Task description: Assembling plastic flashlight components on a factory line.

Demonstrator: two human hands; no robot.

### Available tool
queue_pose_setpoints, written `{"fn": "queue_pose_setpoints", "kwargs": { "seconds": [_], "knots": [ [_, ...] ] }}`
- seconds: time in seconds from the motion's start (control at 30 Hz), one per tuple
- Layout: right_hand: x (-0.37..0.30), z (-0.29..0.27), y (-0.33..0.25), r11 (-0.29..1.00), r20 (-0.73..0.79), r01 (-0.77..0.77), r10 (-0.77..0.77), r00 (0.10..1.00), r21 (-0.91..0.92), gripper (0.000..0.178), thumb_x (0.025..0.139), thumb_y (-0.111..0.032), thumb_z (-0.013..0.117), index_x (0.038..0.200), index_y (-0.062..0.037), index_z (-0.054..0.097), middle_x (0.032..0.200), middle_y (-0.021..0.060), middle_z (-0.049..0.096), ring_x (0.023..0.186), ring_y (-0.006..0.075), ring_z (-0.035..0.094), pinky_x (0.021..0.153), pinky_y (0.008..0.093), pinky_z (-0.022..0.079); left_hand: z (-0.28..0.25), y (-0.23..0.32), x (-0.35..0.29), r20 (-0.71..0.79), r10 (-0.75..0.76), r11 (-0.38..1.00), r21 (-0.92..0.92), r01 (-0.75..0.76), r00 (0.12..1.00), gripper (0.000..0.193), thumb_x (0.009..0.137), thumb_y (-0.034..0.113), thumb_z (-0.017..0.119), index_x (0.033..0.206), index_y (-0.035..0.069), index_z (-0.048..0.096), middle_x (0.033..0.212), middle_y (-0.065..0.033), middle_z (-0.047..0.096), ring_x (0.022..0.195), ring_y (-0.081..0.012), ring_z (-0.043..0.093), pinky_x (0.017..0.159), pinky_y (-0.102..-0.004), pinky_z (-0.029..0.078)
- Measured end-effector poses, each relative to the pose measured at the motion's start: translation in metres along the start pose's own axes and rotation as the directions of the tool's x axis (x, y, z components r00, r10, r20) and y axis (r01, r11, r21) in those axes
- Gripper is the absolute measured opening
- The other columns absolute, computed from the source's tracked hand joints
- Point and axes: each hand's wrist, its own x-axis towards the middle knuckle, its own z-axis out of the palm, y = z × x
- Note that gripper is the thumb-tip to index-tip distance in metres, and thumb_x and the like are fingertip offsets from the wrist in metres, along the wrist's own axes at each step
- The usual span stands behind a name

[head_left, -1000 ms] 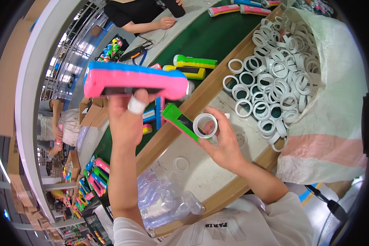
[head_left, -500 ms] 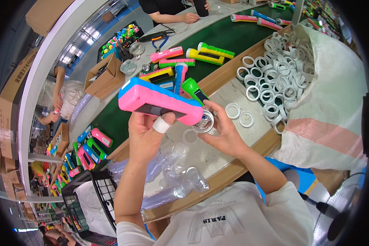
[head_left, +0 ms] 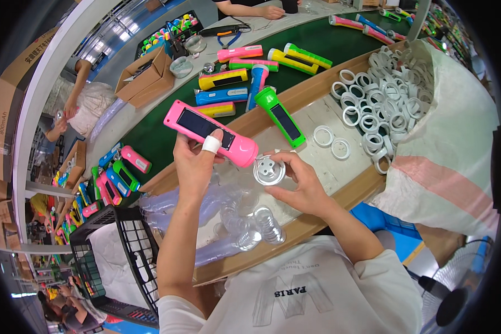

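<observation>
My left hand (head_left: 195,167), with white tape round its thumb, is closed on a pink flashlight (head_left: 240,151) whose dark panel faces up. The flashlight's head points down to the right. Just beside that head, my right hand (head_left: 301,186) pinches a round silvery reflector (head_left: 269,172) by its rim. A thin wire seems to run between the reflector and the head. To the right, two loose white rings (head_left: 340,148) lie on the tray. A green flashlight (head_left: 281,118) rests across the tray's far rim.
A large heap of white rings (head_left: 381,106) spills from a white sack (head_left: 428,172) at right. Clear discs (head_left: 268,224) in stacks and plastic film lie nearer. More flashlights (head_left: 222,96) rest on the green belt. A black crate (head_left: 133,261) stands left; a co-worker's hand (head_left: 273,12) is across.
The pink flashlight has rolled, so its dark panel now faces up. The reflector has turned and moved clear of the head. My view has shifted, uncovering the green flashlight.
</observation>
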Motion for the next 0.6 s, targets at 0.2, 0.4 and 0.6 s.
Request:
{"fn": "queue_pose_setpoints", "kwargs": {
  "seconds": [0.2,0.4,0.6],
  "knots": [
    [0.005,-0.002,-0.007,0.979,0.071,-0.152,0.163,0.984,-0.132,0.067,0.069,-0.003,0.080,0.126,-0.0043,0.044,0.122,0.0123,0.054,0.110,0.0215,0.058,0.097,0.0336,0.047,-0.011,0.002,-0.043,0.109,0.196,0.978,-0.098,-0.186,0.974,0.039,0.079,-0.002,0.072,0.112,0.002,0.053,0.105,-0.0074,0.062,0.095,-0.0163,0.063,0.080,-0.0306,0.054],
    [-0.001,0.002,-0.025,0.962,-0.070,-0.024,0.044,0.997,0.273,0.072,0.076,-0.015,0.078,0.135,-0.0038,0.037,0.122,0.0157,0.049,0.113,0.0256,0.055,0.098,0.0355,0.044,-0.009,-0.007,-0.062,0.210,-0.077,0.914,-0.377,0.154,0.975,0.038,0.082,0.010,0.072,0.113,0.003,0.051,0.105,-0.0084,0.063,0.094,-0.0207,0.065,0.073,-0.0360,0.059],
    [0.000,0.005,0.001,0.986,-0.148,0.142,-0.128,0.981,0.089,0.045,0.086,-0.014,0.065,0.124,-0.0038,0.042,0.114,0.0116,0.050,0.103,0.0180,0.049,0.093,0.0331,0.039,0.005,-0.032,-0.093,0.324,-0.194,0.815,-0.472,0.336,0.926,0.054,0.080,0.021,0.077,0.124,0.003,0.051,0.114,-0.0134,0.062,0.101,-0.0287,0.064,0.080,-0.0422,0.058]
  ]
}}
